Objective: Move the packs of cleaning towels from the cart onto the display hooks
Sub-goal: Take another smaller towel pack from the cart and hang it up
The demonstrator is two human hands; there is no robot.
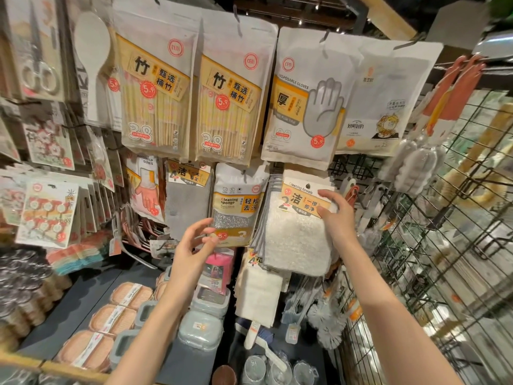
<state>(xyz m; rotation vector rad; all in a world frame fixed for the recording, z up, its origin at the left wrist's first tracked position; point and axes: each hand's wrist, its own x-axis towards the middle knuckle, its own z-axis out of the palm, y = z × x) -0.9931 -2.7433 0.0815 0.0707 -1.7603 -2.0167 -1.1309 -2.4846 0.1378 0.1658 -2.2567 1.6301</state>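
A pack of white cleaning towels [298, 240] with an orange label hangs at the front of a row of like packs on a display hook, right of centre. My right hand [334, 216] grips its right edge at the label, thumb across the card. My left hand [194, 245] hovers with fingers spread just in front of a cleaning sponge pack [236, 207], holding nothing. The cart is out of view.
Chopstick packs [155, 93] and disposable glove packs [305, 107] hang above. A black wire grid rack [449, 245] stands at the right with brushes [410, 168]. Below, a dark shelf [83, 287] holds lidded boxes [200, 326] and wrapped trays [111, 318].
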